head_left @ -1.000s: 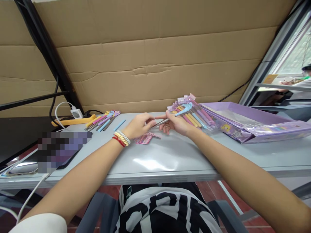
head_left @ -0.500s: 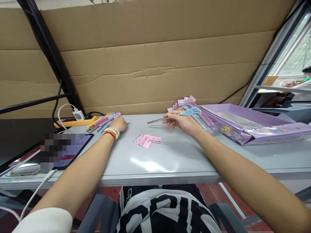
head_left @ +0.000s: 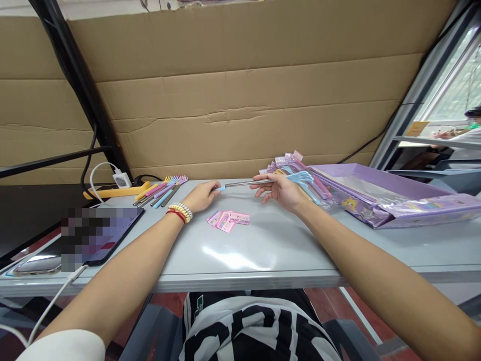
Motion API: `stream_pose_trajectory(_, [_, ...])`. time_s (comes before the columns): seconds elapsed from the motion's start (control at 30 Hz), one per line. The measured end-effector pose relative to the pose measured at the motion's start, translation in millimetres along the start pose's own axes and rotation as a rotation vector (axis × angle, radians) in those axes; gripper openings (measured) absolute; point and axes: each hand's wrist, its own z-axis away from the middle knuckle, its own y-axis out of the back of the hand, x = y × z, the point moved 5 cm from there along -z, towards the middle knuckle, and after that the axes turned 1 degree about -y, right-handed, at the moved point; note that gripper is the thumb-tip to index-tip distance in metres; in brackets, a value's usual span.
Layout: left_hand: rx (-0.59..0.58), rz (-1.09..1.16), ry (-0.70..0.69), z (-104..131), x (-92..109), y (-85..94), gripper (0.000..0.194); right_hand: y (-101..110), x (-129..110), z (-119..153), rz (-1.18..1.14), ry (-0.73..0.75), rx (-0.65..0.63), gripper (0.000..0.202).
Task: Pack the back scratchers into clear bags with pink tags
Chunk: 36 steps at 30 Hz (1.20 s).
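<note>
My right hand (head_left: 280, 190) is closed round a metal rod (head_left: 244, 183) whose light blue hand-shaped end (head_left: 300, 177) points right. My left hand (head_left: 203, 195) pinches a small light blue piece (head_left: 221, 188) at the rod's left tip. Below and between the hands, pink printed cards (head_left: 227, 219) lie fanned on the table. Left of my left hand is a row of colourful sticks (head_left: 161, 192) with fork-like ends and metal shafts. Beyond my right hand lie wrapped pink and purple sticks (head_left: 319, 183), with light blue ones partly hidden.
A purple tray (head_left: 428, 211) with plastic film stands at the right. At the left are a tablet (head_left: 112, 240), a white charger (head_left: 121, 177) with cables, a yellow tool (head_left: 112, 191) and a black panel (head_left: 30, 210). Cardboard (head_left: 240, 100) rises behind. Part of another person shows far right.
My left hand has moved right, away from the row of sticks, to the rod's left tip. The rod in my right hand now lies more level.
</note>
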Motion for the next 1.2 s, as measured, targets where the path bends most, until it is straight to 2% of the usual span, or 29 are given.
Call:
stream_pose_trajectory(0.2, [0.041,0.045,-0.001,1,0,2.1,0.024,1,1,0,-0.013,0.005,0.003,0.031])
stream_pose_trajectory(0.33, [0.005,0.084,-0.007,3,7,3.4,0.028,2,-3,2,-0.055,0.008,0.009,0.03])
stream_pose_trajectory(0.47, [-0.034,0.079,-0.015,5,21,3.9,0.028,5,-7,6,-0.117,0.001,0.004,0.026])
stream_pose_trajectory(0.63, [-0.044,0.22,-0.012,7,39,6.0,0.029,7,-10,5,-0.169,0.028,-0.045,0.025])
stream_pose_trajectory(0.8, [-0.092,0.369,0.01,7,67,0.7,0.03,-10,-7,5,-0.177,0.053,-0.184,0.028])
stream_pose_trajectory(0.9, [-0.101,0.424,0.058,8,81,-3.9,0.031,-17,-6,5,-0.15,0.056,-0.221,0.029])
stream_pose_trajectory(0.97, [-0.106,0.445,0.071,8,86,-7.1,0.032,-14,-8,3,-0.138,0.096,-0.182,0.028])
stream_pose_trajectory(1.1, [-0.075,0.429,-0.005,7,90,-12.0,0.034,2,-16,0,-0.237,0.181,0.019,0.024])
stream_pose_trajectory(1.2, [-0.031,0.388,-0.048,6,91,-14.4,0.034,3,-27,2,-0.412,0.192,0.028,0.034])
